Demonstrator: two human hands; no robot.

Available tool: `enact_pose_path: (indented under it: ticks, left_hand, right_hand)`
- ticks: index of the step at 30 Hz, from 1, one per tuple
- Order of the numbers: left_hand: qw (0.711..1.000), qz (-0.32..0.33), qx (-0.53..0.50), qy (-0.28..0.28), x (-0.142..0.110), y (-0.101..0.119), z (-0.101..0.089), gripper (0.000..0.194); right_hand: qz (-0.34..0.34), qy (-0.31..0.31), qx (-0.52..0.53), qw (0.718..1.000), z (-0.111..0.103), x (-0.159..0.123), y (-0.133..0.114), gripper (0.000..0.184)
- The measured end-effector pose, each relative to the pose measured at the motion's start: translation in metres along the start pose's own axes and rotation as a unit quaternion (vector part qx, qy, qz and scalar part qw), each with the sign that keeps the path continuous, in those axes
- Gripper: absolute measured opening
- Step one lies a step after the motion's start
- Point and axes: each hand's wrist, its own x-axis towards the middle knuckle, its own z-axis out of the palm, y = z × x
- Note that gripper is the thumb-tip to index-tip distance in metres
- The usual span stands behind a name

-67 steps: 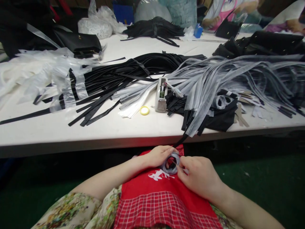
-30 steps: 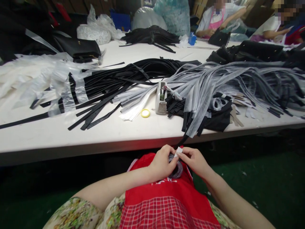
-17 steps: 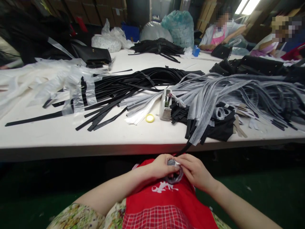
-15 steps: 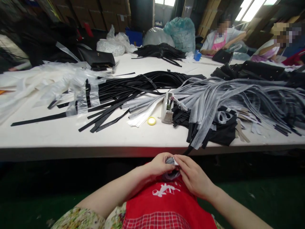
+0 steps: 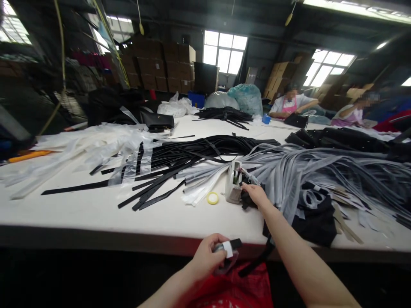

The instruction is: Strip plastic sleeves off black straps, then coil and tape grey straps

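Note:
My left hand (image 5: 207, 259) is closed around a rolled-up black strap (image 5: 236, 244) sleeved in clear plastic, above my red apron. A small white band (image 5: 227, 249) wraps the roll, and the strap's black end juts out past it. My right hand (image 5: 255, 194) reaches onto the table to the right front of a tape dispenser (image 5: 233, 186). Its fingertips are pressed together at the dispenser; what they pinch is too small to make out. Beside that hand lie dark strips (image 5: 248, 203), partly hidden by it. A yellow ring (image 5: 212, 198) sits left of the dispenser.
Plastic-sleeved straps (image 5: 295, 167) spread over the table's right side. Black straps (image 5: 205, 149) lie in the middle, clear plastic sleeves (image 5: 96, 143) at left. A black bag (image 5: 157, 121) stands farther back. Two people work across the table, one in a pink apron (image 5: 289, 105).
My right hand has left the roll and moved forward to the tape dispenser. The left hand keeps the roll, now with its white band showing. The view has tilted up.

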Motion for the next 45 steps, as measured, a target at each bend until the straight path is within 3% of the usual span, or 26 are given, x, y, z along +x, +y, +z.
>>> enact_pose_path:
  ticks: [2, 5, 9, 14, 18, 21, 25, 31, 35, 37, 40, 43, 45]
  left_hand:
    - [1.0, 0.005, -0.003, -0.005, -0.002, 0.0, -0.001, 0.028]
    - [1.0, 0.011, -0.002, -0.004, -0.001, -0.003, -0.004, 0.03]
    - [1.0, 0.01, -0.012, -0.005, 0.002, -0.006, -0.008, 0.033]
    - [1.0, 0.023, -0.018, -0.008, 0.004, 0.004, -0.004, 0.033]
    - [0.998, 0.055, 0.006, 0.026, 0.006, 0.014, -0.001, 0.03]
    - [0.993, 0.095, 0.044, 0.057, 0.008, 0.019, 0.001, 0.031]
    - [0.981, 0.141, 0.112, 0.079, 0.01, 0.022, 0.005, 0.031]
    - [0.965, 0.178, 0.168, 0.093, 0.007, 0.027, 0.01, 0.03]
    - [0.964, 0.186, 0.169, 0.09, 0.009, 0.024, 0.009, 0.029]
    - [0.963, 0.173, 0.169, 0.121, 0.011, 0.023, 0.009, 0.03]
    - [0.932, 0.196, 0.229, 0.2, 0.009, 0.024, 0.015, 0.027]
    - [0.857, 0.342, 0.326, 0.204, 0.002, 0.026, 0.023, 0.021]
    - [0.796, 0.443, 0.371, 0.179, -0.003, 0.027, 0.028, 0.023]
  right_hand:
    - [0.034, -0.015, 0.028, 0.999, 0.013, 0.021, 0.001, 0.036]
    - [0.062, -0.007, 0.075, 0.995, 0.023, 0.023, -0.001, 0.031]
    - [0.065, 0.015, 0.118, 0.991, 0.029, -0.001, 0.001, 0.03]
    - [0.119, -0.019, 0.141, 0.983, 0.04, -0.04, 0.012, 0.033]
    - [0.095, -0.057, 0.187, 0.976, 0.024, -0.081, -0.009, 0.033]
    - [0.058, -0.145, 0.244, 0.957, 0.007, -0.117, -0.032, 0.033]
    - [0.123, -0.232, 0.257, 0.93, 0.005, -0.148, -0.034, 0.037]
    - [0.167, -0.233, 0.248, 0.925, 0.017, -0.153, -0.01, 0.042]
    - [0.191, -0.246, 0.259, 0.914, 0.017, -0.151, -0.013, 0.045]
    - [0.195, -0.264, 0.286, 0.9, 0.017, -0.153, -0.017, 0.044]
    - [0.194, -0.266, 0.354, 0.875, 0.021, -0.159, -0.022, 0.044]
    - [0.176, -0.2, 0.414, 0.87, 0.029, -0.161, -0.027, 0.04]
    - [0.134, -0.145, 0.421, 0.885, 0.03, -0.158, -0.029, 0.036]
